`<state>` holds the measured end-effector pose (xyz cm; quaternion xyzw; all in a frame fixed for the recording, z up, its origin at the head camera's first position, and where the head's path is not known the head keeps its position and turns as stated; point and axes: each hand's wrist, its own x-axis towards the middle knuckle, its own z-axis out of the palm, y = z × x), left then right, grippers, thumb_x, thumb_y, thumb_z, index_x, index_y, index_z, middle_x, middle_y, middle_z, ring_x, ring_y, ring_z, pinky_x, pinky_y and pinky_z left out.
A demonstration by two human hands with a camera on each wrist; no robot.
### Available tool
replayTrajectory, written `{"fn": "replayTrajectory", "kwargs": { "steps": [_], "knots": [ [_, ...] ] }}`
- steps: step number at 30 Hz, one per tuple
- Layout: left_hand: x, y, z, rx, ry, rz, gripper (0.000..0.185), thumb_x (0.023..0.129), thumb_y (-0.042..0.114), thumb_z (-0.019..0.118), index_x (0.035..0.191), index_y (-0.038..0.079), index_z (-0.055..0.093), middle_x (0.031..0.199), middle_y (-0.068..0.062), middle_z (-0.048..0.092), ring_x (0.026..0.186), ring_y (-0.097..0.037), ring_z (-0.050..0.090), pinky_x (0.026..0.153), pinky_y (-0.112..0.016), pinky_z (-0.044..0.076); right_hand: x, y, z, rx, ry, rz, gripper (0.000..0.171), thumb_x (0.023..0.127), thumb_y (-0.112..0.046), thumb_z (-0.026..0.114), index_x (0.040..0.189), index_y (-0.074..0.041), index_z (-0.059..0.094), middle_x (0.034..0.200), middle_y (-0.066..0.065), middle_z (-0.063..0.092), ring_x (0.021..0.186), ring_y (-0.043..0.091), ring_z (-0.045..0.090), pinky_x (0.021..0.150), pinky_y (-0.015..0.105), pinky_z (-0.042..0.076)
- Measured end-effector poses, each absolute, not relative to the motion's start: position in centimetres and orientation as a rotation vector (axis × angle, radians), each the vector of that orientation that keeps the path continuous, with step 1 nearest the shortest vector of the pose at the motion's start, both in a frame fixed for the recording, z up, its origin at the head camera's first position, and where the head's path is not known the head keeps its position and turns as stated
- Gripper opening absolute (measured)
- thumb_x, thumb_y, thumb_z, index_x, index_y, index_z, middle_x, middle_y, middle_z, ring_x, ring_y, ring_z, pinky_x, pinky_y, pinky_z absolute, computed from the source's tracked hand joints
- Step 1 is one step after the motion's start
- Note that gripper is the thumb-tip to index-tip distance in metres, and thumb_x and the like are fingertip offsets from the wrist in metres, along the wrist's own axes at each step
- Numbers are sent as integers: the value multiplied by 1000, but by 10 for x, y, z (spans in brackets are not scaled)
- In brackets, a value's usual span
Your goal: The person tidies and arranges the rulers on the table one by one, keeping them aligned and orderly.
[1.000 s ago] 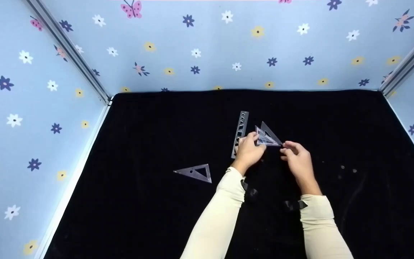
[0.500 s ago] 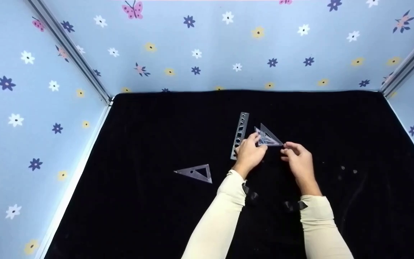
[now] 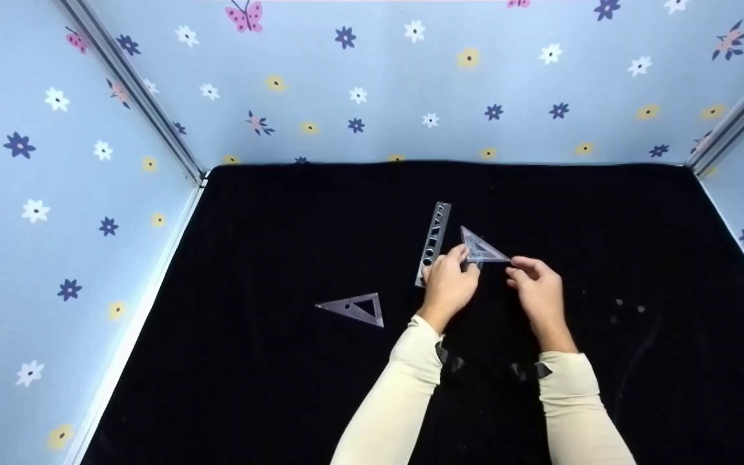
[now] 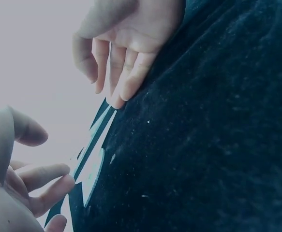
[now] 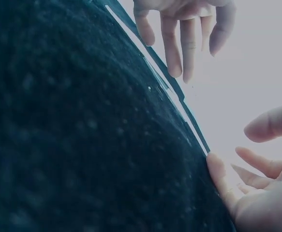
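Both arms in long cream sleeves point(image 3: 398, 381), snug fit, ending at wrists. Dark strap w/ small black clip at each cuff, L point(image 3: 449, 358) & R point(image 3: 533, 370). Left hand point(image 3: 447, 284), right hand point(image 3: 538, 287) bare, no gloves.

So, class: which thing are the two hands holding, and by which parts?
The clear triangle: left hand at its left corner, right hand at its right corner.
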<state>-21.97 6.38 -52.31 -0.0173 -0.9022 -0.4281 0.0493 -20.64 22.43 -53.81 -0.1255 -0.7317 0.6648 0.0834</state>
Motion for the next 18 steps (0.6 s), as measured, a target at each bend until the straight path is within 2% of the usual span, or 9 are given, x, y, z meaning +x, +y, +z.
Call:
{"fn": "replayTrajectory", "kwargs": {
  "steps": [8,15,18],
  "knots": [
    [-207,58,-522,-55,-2706,-1257,43,89,19,63,131,10,65,123,5,70,111,-18,62,100,-41,37,-205,220,-541,-351,-2168,1945,26,91,3,64,115,12,66,114,28,66,84,10,67,78,21,56],
    [-201,52,-526,-52,-2658,-1262,42,89,16,63,130,7,66,121,5,71,114,-19,63,102,-40,37,-206,215,-541,-323,-2173,1918,23,90,2,67,111,11,68,109,27,68,86,22,70,74,20,56],
    [-199,49,-529,-25,-2621,-1284,40,88,14,64,126,7,69,117,4,72,113,-20,65,102,-37,41,-205,213,-542,-312,-2182,1909,22,90,3,68,110,11,69,106,26,69,84,23,70,73,20,56]
  ]
}}
